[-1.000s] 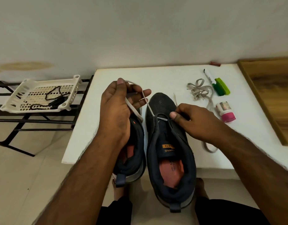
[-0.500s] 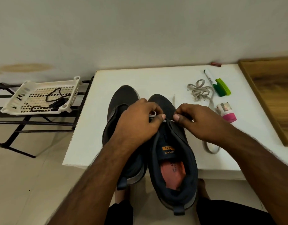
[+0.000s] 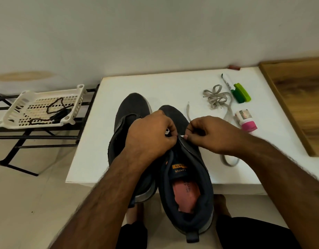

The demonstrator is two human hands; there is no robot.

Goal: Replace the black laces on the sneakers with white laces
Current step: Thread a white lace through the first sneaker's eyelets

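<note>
Right sneaker (image 3: 187,178), dark navy, pink insole, orange tongue label, sits centre-low in frame, heel overhanging the white table (image 3: 169,85) edge. Left sneaker (image 3: 132,108) just beside it, same colour. White lace (image 3: 228,159), flat and greyish, loops off the right sneaker's side. Left hand (image 3: 151,135) pinches a bit of lace at the eyelets; right hand (image 3: 210,133) pinches the lace tip there. Spare white lace bundle (image 3: 216,97) upper right. Black laces (image 3: 55,112) in white basket (image 3: 13,114), left of frame.
</note>
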